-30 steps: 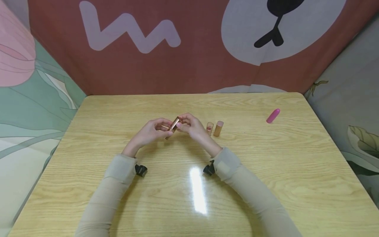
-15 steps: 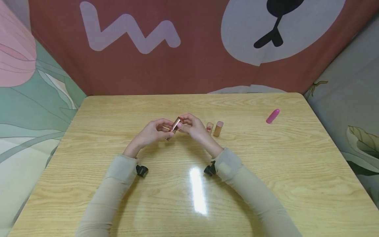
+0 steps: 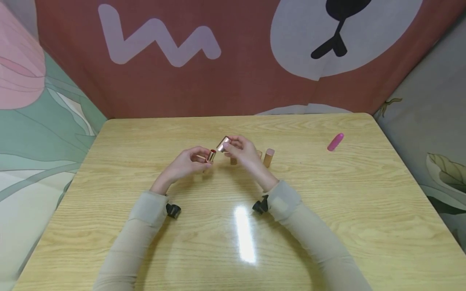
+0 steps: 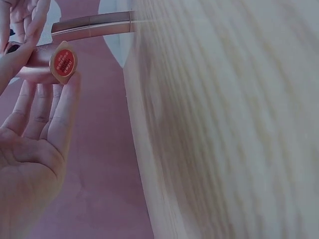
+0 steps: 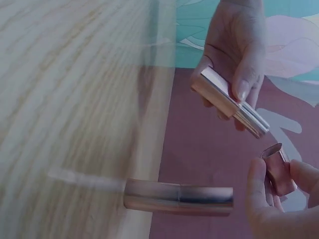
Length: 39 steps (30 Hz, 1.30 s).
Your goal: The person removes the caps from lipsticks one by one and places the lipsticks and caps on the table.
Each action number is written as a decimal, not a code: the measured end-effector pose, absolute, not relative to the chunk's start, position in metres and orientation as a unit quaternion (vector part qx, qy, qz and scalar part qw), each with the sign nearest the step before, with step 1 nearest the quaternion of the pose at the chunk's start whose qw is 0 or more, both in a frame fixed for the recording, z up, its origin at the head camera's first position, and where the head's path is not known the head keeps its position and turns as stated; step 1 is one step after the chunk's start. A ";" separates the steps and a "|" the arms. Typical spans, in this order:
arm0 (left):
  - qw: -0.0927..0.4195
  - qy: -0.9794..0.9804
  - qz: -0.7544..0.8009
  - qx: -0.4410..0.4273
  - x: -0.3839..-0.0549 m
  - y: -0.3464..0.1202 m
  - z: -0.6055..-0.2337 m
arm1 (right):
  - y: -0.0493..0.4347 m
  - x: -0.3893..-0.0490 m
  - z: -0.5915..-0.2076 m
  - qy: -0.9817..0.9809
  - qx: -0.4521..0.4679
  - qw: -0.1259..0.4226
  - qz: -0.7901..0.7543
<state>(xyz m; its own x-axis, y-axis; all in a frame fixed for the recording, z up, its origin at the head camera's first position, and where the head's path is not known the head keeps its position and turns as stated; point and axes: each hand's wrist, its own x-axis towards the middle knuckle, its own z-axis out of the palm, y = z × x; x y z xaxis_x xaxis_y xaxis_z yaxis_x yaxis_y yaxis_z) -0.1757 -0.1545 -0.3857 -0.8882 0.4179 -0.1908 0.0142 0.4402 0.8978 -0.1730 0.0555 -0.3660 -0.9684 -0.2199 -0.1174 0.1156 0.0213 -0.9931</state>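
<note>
My left hand (image 3: 183, 165) holds a rose-gold lipstick base (image 3: 211, 156) between thumb and fingers. Its shiny inner tube (image 5: 251, 120) shows in the right wrist view, and a red round label (image 4: 64, 62) on its end faces the left wrist camera. Just up and to the right, my right hand (image 3: 244, 152) pinches the matching lipstick cap (image 3: 223, 144), whose mouth points toward the base across a small gap. Beyond the hands, a rose-gold lipstick tube (image 5: 179, 198) stands on the table, partly hidden by my right hand in the head view.
A gold-toned tube (image 3: 269, 157) stands right of my right wrist, with another tube (image 3: 259, 154) mostly hidden beside it. Farther right is a pink tube (image 3: 335, 142). The wooden table (image 3: 320, 218) ends at a reddish patterned backdrop (image 3: 240, 81).
The lipstick cap has come off the base: my right hand has moved up and right with it. My left hand stays nearly in place. A standing tube now shows below my right hand.
</note>
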 end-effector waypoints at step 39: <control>0.163 0.845 0.504 0.071 -0.182 -0.185 -0.393 | 0.168 -0.181 -0.340 0.740 0.009 0.016 -0.673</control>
